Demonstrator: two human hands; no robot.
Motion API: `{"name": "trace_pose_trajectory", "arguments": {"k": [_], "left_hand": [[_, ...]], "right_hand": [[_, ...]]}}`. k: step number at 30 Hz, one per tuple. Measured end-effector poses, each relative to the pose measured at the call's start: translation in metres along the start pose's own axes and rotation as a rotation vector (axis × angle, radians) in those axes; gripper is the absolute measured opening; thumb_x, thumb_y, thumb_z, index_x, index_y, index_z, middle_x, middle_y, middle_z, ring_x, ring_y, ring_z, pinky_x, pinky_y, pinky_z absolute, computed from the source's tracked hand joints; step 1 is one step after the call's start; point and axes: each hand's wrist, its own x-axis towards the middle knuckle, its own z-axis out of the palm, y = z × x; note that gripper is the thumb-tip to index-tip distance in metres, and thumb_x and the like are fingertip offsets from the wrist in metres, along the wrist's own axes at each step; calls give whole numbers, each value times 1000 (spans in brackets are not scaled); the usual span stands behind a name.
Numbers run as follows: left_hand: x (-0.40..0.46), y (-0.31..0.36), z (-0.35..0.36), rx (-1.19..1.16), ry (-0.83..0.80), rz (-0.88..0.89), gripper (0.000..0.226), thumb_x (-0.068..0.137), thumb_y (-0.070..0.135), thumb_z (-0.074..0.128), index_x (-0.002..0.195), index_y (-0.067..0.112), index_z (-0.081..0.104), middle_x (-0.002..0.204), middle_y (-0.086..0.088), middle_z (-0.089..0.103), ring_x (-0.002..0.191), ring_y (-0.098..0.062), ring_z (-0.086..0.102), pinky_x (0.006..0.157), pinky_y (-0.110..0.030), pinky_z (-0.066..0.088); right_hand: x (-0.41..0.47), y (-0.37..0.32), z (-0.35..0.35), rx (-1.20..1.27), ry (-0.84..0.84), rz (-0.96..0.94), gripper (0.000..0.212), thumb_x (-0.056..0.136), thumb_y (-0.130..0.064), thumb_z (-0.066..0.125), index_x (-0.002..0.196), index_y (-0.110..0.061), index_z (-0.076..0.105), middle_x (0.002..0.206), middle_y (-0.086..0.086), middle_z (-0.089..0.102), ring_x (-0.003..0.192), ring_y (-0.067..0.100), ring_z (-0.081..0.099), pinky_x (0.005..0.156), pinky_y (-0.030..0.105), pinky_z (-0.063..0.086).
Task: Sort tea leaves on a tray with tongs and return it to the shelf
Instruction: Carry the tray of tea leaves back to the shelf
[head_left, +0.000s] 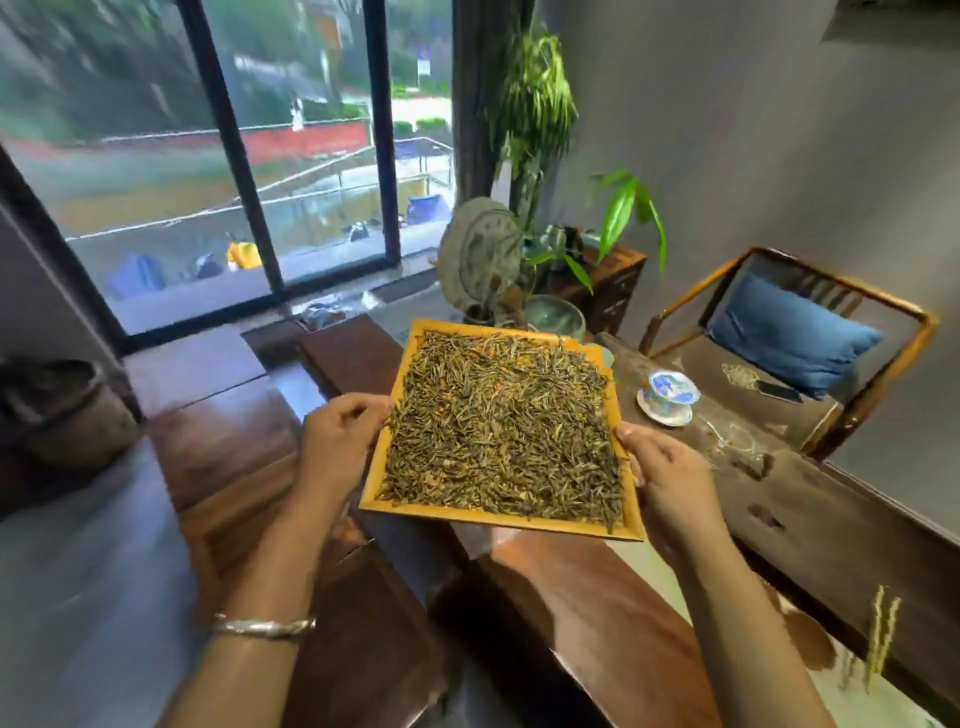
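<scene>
Carrying the tray (498, 522) with both hands right now, so it's up in the air over the long wooden table (810, 499), not resting on anything. The left hand (340, 434) grips the left rim with fingers curled around the edge, and the right hand (667, 475) does the same on the right rim, thumb on top by the looks of it; what the fingers underneath are doing I can't tell. The tea leaves (501, 434) are spread in a fairly even layer across the whole tray, almost to the edges. No tongs anywhere I can spot, and no shelf in view either, just a window, a plant (535, 119), a chair with a blue cushion (789, 343) and a blue-and-white lidded cup (670, 392) on the table. So honestly hard to call: could be heading off to sort, could be sorted and heading back. Either way, the shelf part isn't done yet.
</scene>
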Motion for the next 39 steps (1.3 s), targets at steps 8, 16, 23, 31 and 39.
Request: {"name": "trace_pose_trajectory", "arguments": {"k": [8,16,23,31,39], "left_hand": [[-3,17,-93,-63,325,-12,22,87,7,63,71,20,71,64,7,70,67,-12,62,71,-28,50],[-88,33,-171,-26,757,-33,11,89,10,63,83,11,72,63,3,68,57,-7,61,57,-19,50],[-209,53,-200,-18,1152,-82,15,87,14,67,74,17,73,69,-4,71,72,-24,65,71,-37,52],[-364,72,-203,6,1530,-111,15,89,13,64,79,15,75,74,-8,73,67,-21,67,70,-38,54],[-521,81,-225,34,1841,-134,18,90,18,64,74,20,71,79,-10,72,77,-29,68,72,-39,56]], "right_hand": [[26,-11,106,-50,-302,-15,19,94,-15,57,98,-3,71,95,20,72,85,24,68,82,42,56],[2,-6,204,-165,-725,-104,21,94,-23,57,93,-10,73,84,7,75,82,23,70,76,37,56],[-67,-3,249,-274,-1104,-153,27,93,-30,58,95,-10,75,88,6,76,90,24,71,86,43,55],[-196,10,262,-252,-1517,-43,26,97,-19,51,91,-2,70,70,10,71,60,6,69,56,17,53],[-363,26,272,-269,-1812,54,28,97,-19,52,85,-2,71,79,20,72,74,32,68,62,35,57]]}}
